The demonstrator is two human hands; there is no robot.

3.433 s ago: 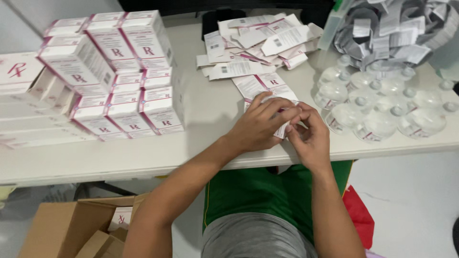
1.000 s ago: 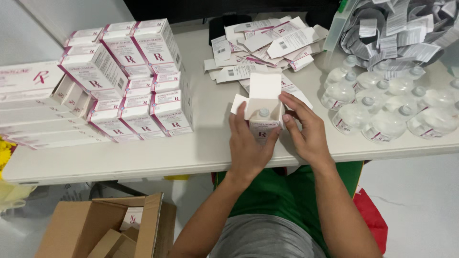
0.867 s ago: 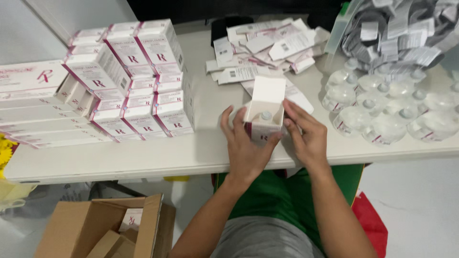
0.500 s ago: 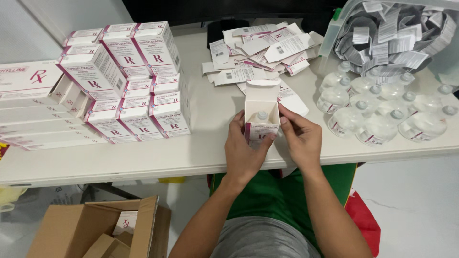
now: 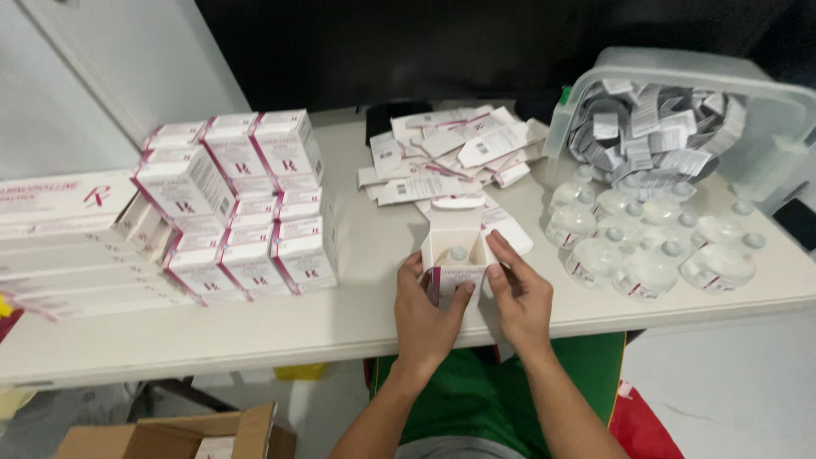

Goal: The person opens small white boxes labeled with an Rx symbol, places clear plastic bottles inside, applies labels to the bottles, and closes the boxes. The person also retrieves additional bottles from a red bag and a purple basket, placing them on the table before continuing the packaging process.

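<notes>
A small white and magenta carton point(image 5: 456, 274) stands upright near the front edge of the white table point(image 5: 357, 314), its top flap open. A grey-capped vial sits inside it. My left hand point(image 5: 430, 312) grips the carton's left side and front. My right hand point(image 5: 520, 294) holds its right side, fingers by the side flap.
Stacked filled cartons point(image 5: 238, 204) stand at the left, beside long flat white boxes point(image 5: 64, 246). Flat unfolded cartons point(image 5: 450, 153) lie at the back. Several clear vials point(image 5: 654, 246) sit at the right, below a clear tub of folded leaflets point(image 5: 671, 127). A cardboard box point(image 5: 170, 433) is on the floor.
The flat carton has been shaped into an upright box with a vial inside. Both hands brought it nearer the table's front edge and closed in around its sides.
</notes>
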